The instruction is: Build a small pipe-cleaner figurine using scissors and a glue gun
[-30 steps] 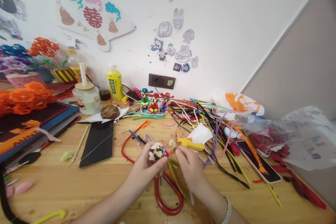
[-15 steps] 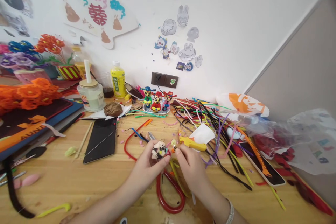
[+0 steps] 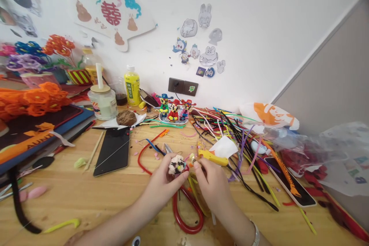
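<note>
Left hand (image 3: pixel 165 183) gripped cream-and-black lump (image 3: pixel 176 165) | right hand (image 3: pixel 212 180) pinched small pale-yellow piece (image 3: pixel 192 157) just beside it | wooden tabletop (image 3: pixel 112 192) lay littered beneath hands | stickered white wall (image 3: pixel 253 46) stood beyond them

Rounded craft piece (image 3: pixel 176 166): cream, with black, yellow and teal patches; gripped in left hand (image 3: pixel 165 180), just below frame centre. Small pale-yellow piece (image 3: pixel 192 157): pinched in right hand (image 3: pixel 212 180), just right of the former.
</note>
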Tool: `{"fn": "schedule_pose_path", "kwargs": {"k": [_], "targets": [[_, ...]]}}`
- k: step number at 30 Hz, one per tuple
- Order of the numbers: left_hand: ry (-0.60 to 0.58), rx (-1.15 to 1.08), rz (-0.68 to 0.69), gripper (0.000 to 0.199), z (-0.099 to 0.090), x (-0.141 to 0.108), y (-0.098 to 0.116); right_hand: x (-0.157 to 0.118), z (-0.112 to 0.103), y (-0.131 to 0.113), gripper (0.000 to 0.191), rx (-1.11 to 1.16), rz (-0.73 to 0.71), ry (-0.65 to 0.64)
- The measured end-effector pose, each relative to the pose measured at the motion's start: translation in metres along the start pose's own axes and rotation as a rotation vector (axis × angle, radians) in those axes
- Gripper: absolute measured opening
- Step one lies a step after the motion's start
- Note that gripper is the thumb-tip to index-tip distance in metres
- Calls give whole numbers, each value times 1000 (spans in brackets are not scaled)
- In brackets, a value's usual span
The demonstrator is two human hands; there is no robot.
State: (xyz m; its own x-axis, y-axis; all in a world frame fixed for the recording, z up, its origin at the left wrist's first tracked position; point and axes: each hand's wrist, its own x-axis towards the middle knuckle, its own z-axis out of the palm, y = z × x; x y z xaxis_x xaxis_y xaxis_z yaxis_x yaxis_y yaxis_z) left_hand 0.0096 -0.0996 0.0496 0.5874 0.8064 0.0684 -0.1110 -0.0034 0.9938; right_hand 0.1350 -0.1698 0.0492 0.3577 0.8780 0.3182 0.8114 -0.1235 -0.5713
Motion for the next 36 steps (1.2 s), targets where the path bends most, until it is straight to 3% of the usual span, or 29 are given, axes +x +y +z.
{"fn": "schedule_pose_path", "kwargs": {"k": [20,36], "targets": [[-72,133,10,21,-1,-1,-1,-3,1,-2,22,-327,-76,40],[-58,231,16,24,-3,-1,-4,-2,-3,0,24,-354,-66,85]]}}
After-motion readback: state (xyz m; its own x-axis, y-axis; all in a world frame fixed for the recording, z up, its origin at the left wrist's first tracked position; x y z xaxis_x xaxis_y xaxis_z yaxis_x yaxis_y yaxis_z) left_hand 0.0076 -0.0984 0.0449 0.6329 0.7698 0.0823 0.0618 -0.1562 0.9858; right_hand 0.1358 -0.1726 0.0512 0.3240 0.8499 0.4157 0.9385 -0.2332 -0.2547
